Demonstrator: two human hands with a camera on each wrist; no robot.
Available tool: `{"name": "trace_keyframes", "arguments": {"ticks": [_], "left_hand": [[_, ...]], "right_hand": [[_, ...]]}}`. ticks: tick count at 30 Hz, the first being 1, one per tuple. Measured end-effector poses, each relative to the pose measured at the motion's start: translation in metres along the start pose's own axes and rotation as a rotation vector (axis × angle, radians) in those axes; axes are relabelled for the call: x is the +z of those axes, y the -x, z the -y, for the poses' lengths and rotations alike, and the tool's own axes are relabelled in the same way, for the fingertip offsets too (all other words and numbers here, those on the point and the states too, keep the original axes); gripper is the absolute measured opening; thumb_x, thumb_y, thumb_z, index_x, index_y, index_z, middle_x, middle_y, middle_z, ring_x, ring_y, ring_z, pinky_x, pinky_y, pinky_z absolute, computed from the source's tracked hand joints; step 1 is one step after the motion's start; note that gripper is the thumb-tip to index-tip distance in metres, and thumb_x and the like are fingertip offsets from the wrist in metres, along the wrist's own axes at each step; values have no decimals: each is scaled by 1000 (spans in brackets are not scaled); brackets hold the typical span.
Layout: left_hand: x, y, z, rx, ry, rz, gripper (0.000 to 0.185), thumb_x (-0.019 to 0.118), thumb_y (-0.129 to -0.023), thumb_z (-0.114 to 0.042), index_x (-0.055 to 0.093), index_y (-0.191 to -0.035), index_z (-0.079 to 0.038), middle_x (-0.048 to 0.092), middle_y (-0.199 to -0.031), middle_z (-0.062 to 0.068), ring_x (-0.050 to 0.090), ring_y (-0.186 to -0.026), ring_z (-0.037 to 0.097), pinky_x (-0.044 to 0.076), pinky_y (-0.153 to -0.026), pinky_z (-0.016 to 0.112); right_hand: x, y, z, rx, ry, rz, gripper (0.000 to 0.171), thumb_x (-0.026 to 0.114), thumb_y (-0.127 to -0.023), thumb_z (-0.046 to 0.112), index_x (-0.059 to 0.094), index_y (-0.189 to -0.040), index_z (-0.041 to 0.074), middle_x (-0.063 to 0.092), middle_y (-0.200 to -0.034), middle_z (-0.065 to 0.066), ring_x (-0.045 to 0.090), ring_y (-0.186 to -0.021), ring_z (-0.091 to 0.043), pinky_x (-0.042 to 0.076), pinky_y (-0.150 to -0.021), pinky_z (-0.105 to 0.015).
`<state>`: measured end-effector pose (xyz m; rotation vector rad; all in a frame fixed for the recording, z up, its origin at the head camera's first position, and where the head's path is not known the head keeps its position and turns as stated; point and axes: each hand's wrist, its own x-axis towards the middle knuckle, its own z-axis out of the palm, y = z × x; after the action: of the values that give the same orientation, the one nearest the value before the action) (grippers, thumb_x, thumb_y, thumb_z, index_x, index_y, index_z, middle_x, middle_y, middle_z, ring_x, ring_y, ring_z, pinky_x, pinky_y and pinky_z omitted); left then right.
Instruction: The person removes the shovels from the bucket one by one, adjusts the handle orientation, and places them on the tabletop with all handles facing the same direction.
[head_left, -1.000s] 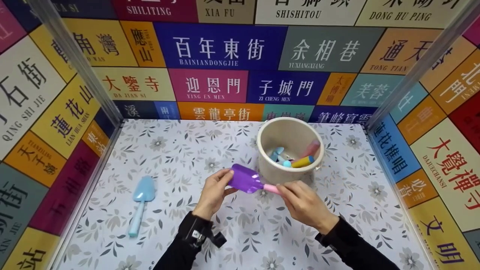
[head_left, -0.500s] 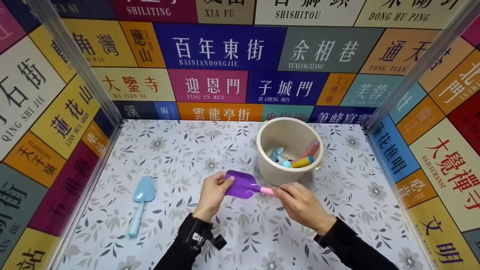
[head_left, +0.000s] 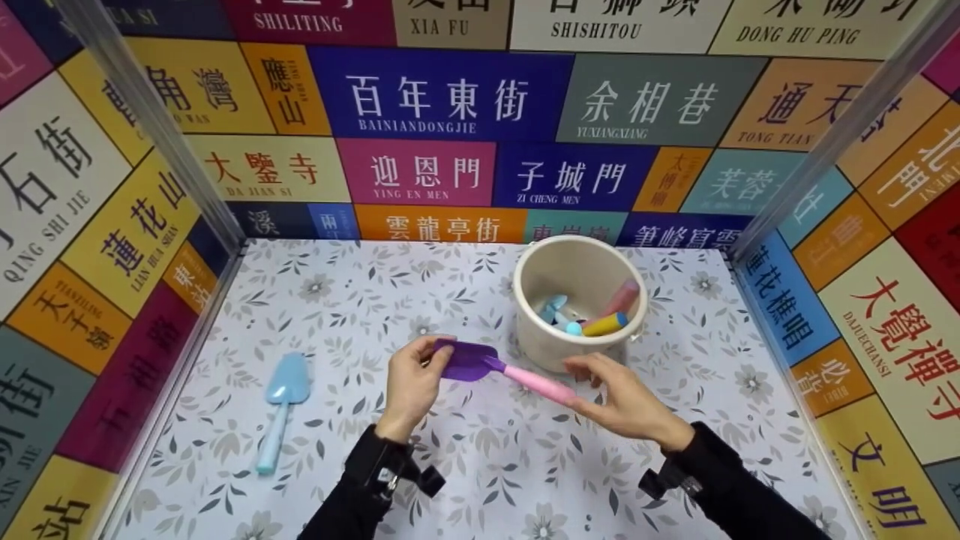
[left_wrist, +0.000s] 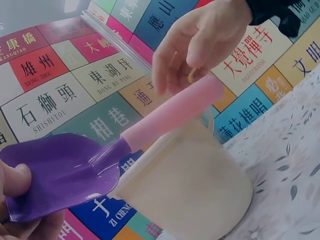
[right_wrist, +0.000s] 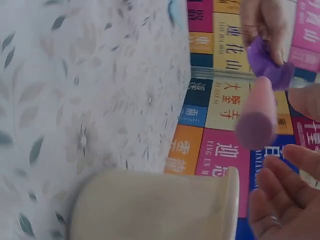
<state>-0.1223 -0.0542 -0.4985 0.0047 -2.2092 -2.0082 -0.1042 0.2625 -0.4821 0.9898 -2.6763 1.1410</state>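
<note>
A toy shovel with a purple blade (head_left: pixel 465 360) and pink handle (head_left: pixel 534 382) hangs just above the floral table, in front of the cream bucket (head_left: pixel 577 262). My left hand (head_left: pixel 412 377) pinches the blade's far left edge, thumb on top (left_wrist: pixel 12 180). My right hand (head_left: pixel 621 397) is at the handle's free end with fingers spread. In the right wrist view the handle's end (right_wrist: pixel 255 127) sits between loose fingers (right_wrist: pixel 300 160) with no grip on it. The left wrist view has the blade (left_wrist: pixel 55 175) and handle (left_wrist: pixel 170 115) in front of the bucket (left_wrist: pixel 195 185).
A light blue toy shovel (head_left: pixel 283 390) lies on the table at the left. Inside the bucket are a yellow-and-blue handle (head_left: pixel 606 324), a pink handle (head_left: pixel 622 296) and a small blue piece (head_left: pixel 553 306). Colourful sign-covered walls (head_left: pixel 442 97) close the table on three sides.
The shovel moved left and dropped flatter. My right hand let go of the pink handle and opened at its end. My left hand kept hold of the blade.
</note>
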Motion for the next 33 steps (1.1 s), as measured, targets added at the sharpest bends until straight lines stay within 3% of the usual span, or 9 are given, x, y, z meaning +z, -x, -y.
{"name": "trace_keyframes", "arguments": {"ticks": [3,5,12,23,33], "left_hand": [[-3,-1,0,53,12,24,16,66,-99,3,75,-111,8,79,-105,25,79,-95,25,62,-81,19],[-4,-2,0,80,28,39,16,66,-98,4,75,-110,8,79,-104,26,78,-92,21,62,-81,20],[-4,-1,0,166,63,108,14,66,-97,5,76,-107,7,78,-100,26,74,-85,6,62,-79,21],[-1,2,0,198,45,164,14,67,-97,4,77,-107,4,79,-98,22,74,-85,9,60,-79,22],[-1,2,0,174,68,174,14,67,-98,4,76,-107,5,77,-99,24,73,-85,7,60,-79,22]], "right_hand": [[-6,-1,-2,223,-225,143,40,74,-99,13,64,-132,-7,72,-119,-20,64,-101,-10,56,-90,-23],[-7,-2,-3,326,-333,213,39,70,-102,15,63,-133,-9,70,-122,-23,64,-106,-7,55,-95,-21],[6,-7,-10,463,-593,303,46,66,-105,16,56,-137,-15,70,-126,-19,67,-109,-8,56,-96,-21],[23,-15,-9,486,-806,406,51,66,-100,7,49,-140,-19,68,-119,-2,65,-110,-14,58,-93,-22],[27,-17,-8,446,-778,435,46,65,-100,4,52,-136,-20,70,-111,2,66,-99,-10,58,-87,-23]]}}
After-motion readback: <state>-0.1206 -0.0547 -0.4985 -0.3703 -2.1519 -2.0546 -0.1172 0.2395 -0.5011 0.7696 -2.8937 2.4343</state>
